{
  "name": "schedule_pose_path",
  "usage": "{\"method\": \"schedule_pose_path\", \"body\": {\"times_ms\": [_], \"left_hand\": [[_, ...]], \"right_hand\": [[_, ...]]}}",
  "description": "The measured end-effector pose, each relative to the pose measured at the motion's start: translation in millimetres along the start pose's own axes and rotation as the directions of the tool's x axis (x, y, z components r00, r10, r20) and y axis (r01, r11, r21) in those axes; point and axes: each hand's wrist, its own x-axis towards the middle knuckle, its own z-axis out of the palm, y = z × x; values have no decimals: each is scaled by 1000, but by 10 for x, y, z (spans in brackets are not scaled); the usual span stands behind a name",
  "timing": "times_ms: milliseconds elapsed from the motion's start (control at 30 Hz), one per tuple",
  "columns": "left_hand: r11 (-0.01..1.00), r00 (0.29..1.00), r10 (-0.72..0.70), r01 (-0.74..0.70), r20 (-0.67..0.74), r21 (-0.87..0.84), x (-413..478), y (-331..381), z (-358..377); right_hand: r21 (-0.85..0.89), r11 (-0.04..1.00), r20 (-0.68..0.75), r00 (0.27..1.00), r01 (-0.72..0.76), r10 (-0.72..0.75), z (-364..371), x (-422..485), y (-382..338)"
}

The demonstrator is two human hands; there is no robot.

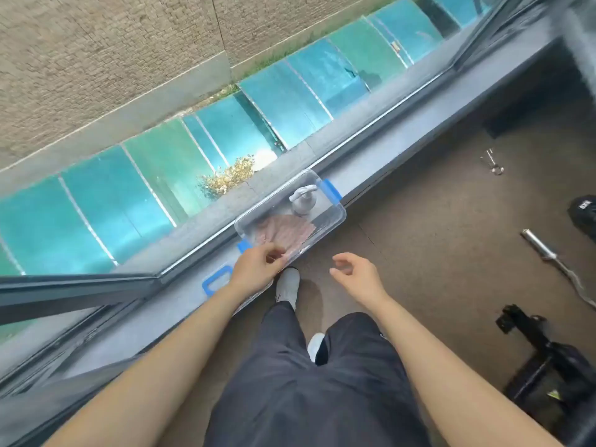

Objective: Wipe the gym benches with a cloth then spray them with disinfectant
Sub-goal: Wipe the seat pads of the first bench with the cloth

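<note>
**Hands at the clear box on the window sill**

A dark grey window sill (180, 312) is seen running diagonally below a large pane, with brown floor (429, 201) to its right. On the sill a clear plastic box (335, 217) with blue latches is set, its lid off; a clear lid with a blue handle (215, 281) lies on the sill just beside it, partly hidden under the left forearm. Inside the box a pinkish cloth (283, 233) is laid flat, and a grey spray bottle (303, 201) stands upright at the far end, beside the cloth. The left hand (258, 269) is held at the near rim of the box, fingers curled together; whether the cloth edge is pinched cannot be told. The right hand (358, 275) is held apart from the box, above the floor, fingers loosely spread and empty. A metal bar (541, 250) lies on the floor well to the right. No gym bench is in view.
</note>
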Motion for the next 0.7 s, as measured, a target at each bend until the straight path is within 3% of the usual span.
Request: {"method": "schedule_pose_path", "body": {"times_ms": [100,233,467,700], "left_hand": [[989,998,-29,21,53,147,551,-81,-95],[974,988,-76,44,136,223,1166,-254,17],[895,980,-40,-51,194,443,1872,-674,471],[862,973,-173,76,151,501,2085,-723,651]], "right_hand": [[6,999,-63,998,-32,33,85,420,-36],[-83,996,-109,994,-43,33,303,932,82],[-102,995,-200,980,-22,1,680,1230,449],[-104,995,-187,982,4,-23,828,1232,554]]}}
